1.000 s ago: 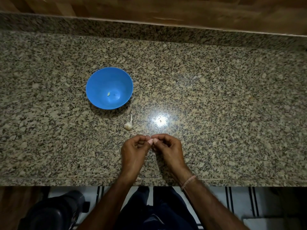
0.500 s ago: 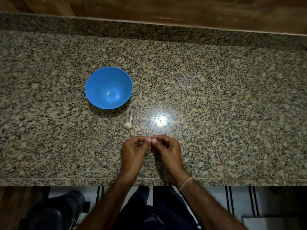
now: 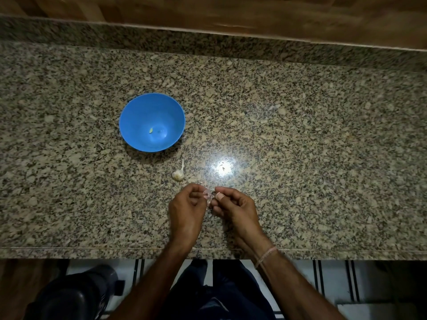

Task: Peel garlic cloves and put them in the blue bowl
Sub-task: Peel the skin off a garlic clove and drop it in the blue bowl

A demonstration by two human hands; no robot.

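1 clove @ L hand + R hand

Speckled granite counter with a bright glare, wood-grain wall behind, perhaps striped floor tiles below.

Dim all over, with one bright white spot of glare on the shiny surface from a light up above. Soft dark shadow under the near side of the blue bowl. Bent lines at the edges, very dark down low, a little blur between the left hand and right hand.
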